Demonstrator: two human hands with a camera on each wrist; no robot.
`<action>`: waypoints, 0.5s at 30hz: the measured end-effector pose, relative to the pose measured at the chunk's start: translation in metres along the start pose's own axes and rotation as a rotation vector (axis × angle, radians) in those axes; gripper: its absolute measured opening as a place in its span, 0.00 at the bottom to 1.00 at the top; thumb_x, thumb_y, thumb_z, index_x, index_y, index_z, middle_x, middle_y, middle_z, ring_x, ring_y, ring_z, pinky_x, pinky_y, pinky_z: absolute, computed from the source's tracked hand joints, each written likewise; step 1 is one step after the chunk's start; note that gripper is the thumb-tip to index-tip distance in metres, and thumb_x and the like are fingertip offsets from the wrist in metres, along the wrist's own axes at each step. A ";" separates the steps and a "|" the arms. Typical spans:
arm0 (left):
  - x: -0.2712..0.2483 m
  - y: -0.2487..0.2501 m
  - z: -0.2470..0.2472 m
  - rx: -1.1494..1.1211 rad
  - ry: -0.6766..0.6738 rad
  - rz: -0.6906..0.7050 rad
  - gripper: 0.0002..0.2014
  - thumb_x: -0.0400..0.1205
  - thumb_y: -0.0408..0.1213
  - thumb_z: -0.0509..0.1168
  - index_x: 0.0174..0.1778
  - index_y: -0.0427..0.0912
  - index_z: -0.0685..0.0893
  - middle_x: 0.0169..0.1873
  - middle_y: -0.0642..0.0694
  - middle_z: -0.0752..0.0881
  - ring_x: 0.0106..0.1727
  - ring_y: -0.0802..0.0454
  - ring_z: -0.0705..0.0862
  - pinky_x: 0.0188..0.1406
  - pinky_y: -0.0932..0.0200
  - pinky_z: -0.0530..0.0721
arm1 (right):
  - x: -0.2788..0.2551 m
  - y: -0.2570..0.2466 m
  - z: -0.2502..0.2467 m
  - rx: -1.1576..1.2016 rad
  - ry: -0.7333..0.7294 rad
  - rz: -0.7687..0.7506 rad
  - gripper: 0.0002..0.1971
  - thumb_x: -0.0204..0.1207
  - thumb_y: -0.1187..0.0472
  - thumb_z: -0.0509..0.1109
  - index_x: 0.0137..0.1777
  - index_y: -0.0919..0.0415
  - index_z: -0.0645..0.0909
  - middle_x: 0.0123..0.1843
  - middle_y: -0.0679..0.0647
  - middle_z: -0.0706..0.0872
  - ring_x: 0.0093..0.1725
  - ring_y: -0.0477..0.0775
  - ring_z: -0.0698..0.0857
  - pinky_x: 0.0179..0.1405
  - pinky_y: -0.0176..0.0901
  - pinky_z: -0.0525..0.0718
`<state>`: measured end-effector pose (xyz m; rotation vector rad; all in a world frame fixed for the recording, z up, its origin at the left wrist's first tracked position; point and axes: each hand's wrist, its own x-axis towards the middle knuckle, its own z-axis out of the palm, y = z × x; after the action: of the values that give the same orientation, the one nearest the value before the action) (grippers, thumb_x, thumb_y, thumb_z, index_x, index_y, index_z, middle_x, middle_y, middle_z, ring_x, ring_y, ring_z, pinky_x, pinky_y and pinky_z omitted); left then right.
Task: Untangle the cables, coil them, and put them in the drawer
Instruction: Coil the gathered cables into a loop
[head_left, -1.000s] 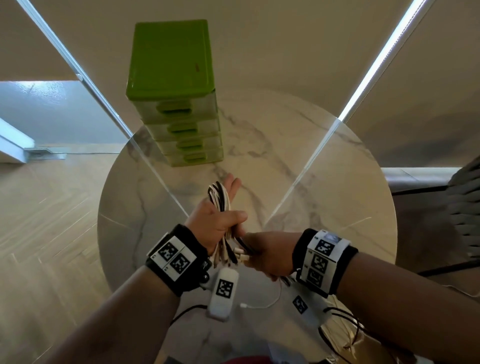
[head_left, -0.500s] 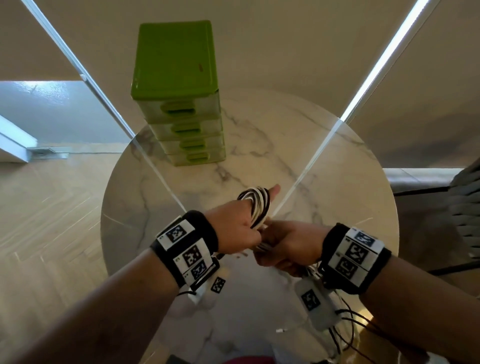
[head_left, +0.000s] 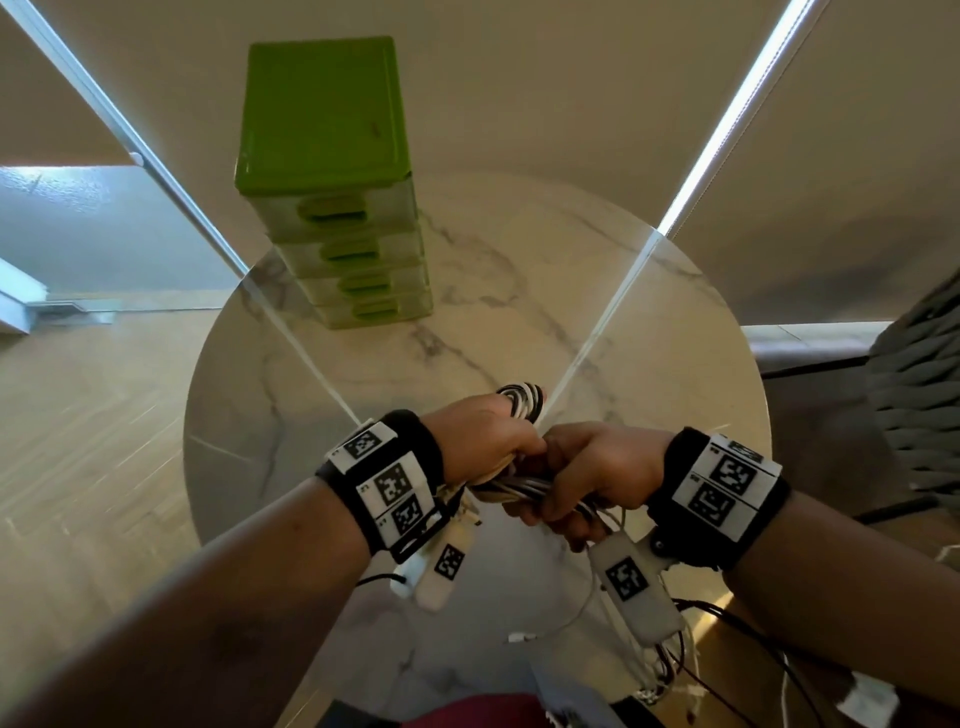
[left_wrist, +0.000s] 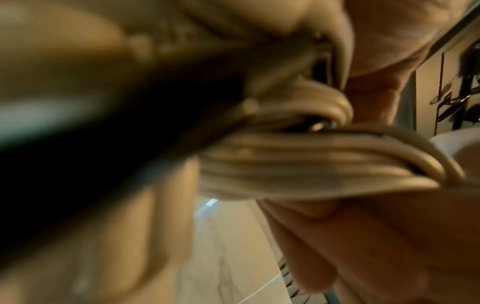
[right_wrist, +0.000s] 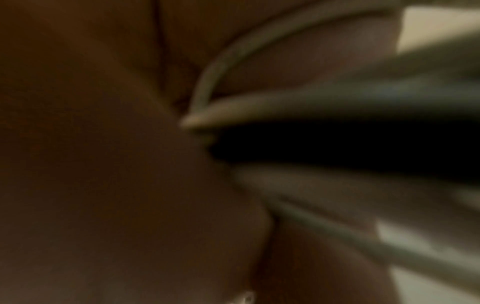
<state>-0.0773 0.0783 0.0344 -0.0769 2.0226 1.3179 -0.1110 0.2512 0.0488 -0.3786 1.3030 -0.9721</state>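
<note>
White cable coil (head_left: 519, 410) (now level) gripped two-handed.

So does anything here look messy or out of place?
Mostly tidy. Both hands, left hand and right hand, grip the coiled cables. One loose white cable end trails on the marble table, uncoiled. The green drawer unit has all drawers closed.

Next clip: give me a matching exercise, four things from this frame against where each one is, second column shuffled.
Things:
1. cable bundle
2. drawer unit
3. white connector end
4. woven chair

Places:
A. far side of the table
B. beside the table, to the right
C. gripped by both hands
D. lying on the table near the person

Pairs: 1-C, 2-A, 3-D, 4-B
</note>
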 end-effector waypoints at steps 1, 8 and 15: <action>-0.002 0.002 0.001 0.025 0.006 0.003 0.27 0.69 0.59 0.66 0.56 0.44 0.79 0.54 0.30 0.88 0.50 0.35 0.89 0.53 0.36 0.87 | 0.000 0.001 0.000 0.006 0.000 -0.005 0.15 0.61 0.62 0.73 0.47 0.69 0.83 0.30 0.63 0.80 0.25 0.54 0.83 0.33 0.45 0.87; -0.024 0.003 0.010 -0.069 -0.269 0.121 0.22 0.76 0.57 0.71 0.36 0.37 0.86 0.28 0.39 0.88 0.26 0.44 0.85 0.25 0.57 0.85 | -0.005 -0.007 0.006 -0.066 -0.069 -0.005 0.15 0.71 0.66 0.69 0.55 0.74 0.82 0.36 0.56 0.82 0.23 0.45 0.71 0.20 0.32 0.71; -0.035 -0.008 -0.025 0.376 0.125 -0.066 0.19 0.67 0.33 0.76 0.51 0.30 0.84 0.26 0.40 0.89 0.21 0.48 0.85 0.20 0.53 0.84 | -0.013 -0.015 -0.007 -0.283 0.176 -0.013 0.08 0.73 0.60 0.73 0.40 0.65 0.81 0.25 0.56 0.75 0.23 0.53 0.74 0.27 0.43 0.76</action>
<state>-0.0615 0.0431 0.0546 -0.0530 2.3200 0.8927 -0.1227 0.2543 0.0663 -0.5271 1.6068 -0.8470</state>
